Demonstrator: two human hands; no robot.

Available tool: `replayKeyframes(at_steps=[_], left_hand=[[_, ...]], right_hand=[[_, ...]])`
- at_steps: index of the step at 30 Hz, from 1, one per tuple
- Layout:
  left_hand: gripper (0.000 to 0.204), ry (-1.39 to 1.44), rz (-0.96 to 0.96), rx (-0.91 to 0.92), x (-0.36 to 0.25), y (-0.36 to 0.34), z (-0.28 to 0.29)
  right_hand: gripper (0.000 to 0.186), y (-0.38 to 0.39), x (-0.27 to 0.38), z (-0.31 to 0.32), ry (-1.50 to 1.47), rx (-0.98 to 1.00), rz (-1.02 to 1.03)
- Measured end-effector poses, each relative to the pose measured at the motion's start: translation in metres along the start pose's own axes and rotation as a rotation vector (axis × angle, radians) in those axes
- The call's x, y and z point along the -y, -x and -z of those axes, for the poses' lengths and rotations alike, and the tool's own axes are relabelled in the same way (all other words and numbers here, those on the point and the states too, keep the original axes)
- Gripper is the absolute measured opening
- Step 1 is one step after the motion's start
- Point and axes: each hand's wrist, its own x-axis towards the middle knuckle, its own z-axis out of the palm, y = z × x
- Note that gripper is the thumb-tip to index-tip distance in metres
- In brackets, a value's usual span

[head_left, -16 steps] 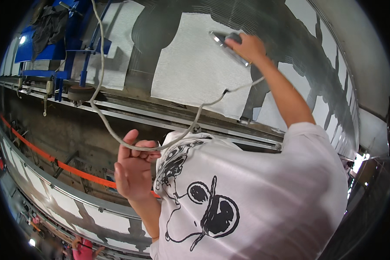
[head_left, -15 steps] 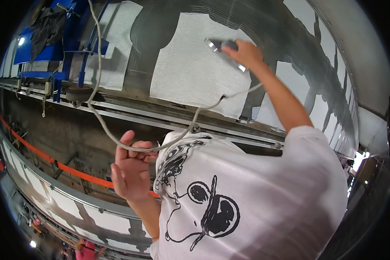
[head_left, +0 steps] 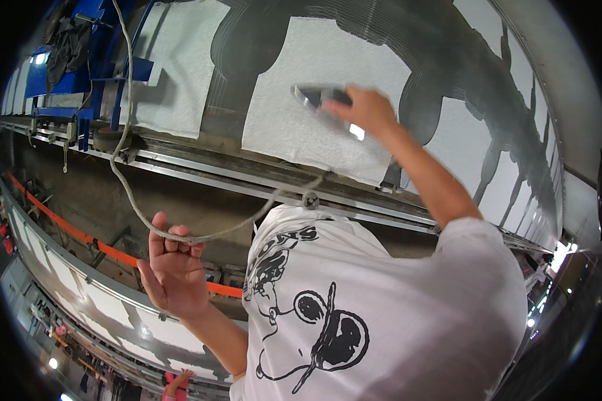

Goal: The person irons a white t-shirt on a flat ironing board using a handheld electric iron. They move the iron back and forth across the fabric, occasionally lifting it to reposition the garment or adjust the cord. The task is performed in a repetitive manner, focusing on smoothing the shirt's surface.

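Observation:
My right hand (head_left: 374,113) grips a metal iron (head_left: 328,99) over a white, shaped fabric panel (head_left: 281,134) on a dark flat surface. The iron is blurred. My left hand (head_left: 177,274), palm up at the lower left, has its thumb apart and fingers loosely curled, holding a grey cord (head_left: 134,200) across them. The cord hangs in a long curve from the top left, past my hand and toward the panel, where it blurs.
A blue metal frame (head_left: 80,80) with dark cloth stands upper left. More white panels (head_left: 167,87) lie either side. A metal rail (head_left: 201,170) edges the surface. An orange bar (head_left: 60,220) runs below. A person in pink (head_left: 174,387) is at the bottom edge.
My right hand and the iron have moved down and leftward over the panel. My left hand has moved left and slightly down with the cord. The view has shifted slightly.

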Motion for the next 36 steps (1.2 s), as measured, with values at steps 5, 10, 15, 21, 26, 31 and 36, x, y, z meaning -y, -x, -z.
replayKeyframes(at_steps=[5,10,15,21,26,31,36], left_hand=[[0.072,0.004,0.018,-0.008,-0.008,0.007,-0.009],[0.072,0.005,0.04,0.0,-0.017,0.002,-0.006],[0.075,0.037,0.0,-0.046,-0.036,-0.003,0.022],[0.076,0.096,-0.035,0.026,-0.084,-0.02,0.076],[0.074,0.084,0.018,0.168,-0.136,-0.034,0.122],[0.072,-0.011,0.028,0.21,-0.176,-0.049,0.149],[0.073,-0.014,-0.006,0.187,-0.208,-0.072,0.171]], right_hand=[[0.067,-0.119,-0.016,0.042,0.061,-0.238,-0.043],[0.069,-0.15,-0.027,0.042,0.081,-0.282,-0.142],[0.068,-0.083,0.024,0.007,0.115,-0.173,-0.045],[0.068,0.038,0.093,-0.078,0.147,0.006,-0.035],[0.06,0.061,0.122,-0.069,0.087,0.066,-0.002],[0.059,0.02,0.189,-0.029,0.038,-0.12,-0.102],[0.06,-0.078,0.263,-0.005,0.095,-0.27,-0.051]])
